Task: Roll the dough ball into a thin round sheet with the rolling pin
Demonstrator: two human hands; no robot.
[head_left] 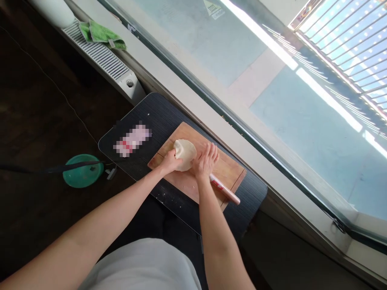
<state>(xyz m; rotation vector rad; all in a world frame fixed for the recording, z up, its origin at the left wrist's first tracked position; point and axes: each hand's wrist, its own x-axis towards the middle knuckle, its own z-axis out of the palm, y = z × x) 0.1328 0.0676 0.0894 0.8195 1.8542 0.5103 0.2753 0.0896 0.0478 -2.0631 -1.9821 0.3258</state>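
A flat, pale round of dough (186,153) lies on the wooden cutting board (229,173). My left hand (171,162) pinches its left edge, the thumb hidden in part by the folded rim. Just right of the dough, my right hand (206,160) is closed over one end of a rolling pin (225,189). The pin slants toward the lower right and sticks out past the board's edge. How much of it runs under the palm is hidden.
The board rests on a small dark table (136,108) with a blurred pink item (133,140) at its left. Crumbs dot the front edge. A window sill (181,86) borders the far side. A radiator (96,52) carries a green cloth (101,34); a green basin (83,171) stands on the floor.
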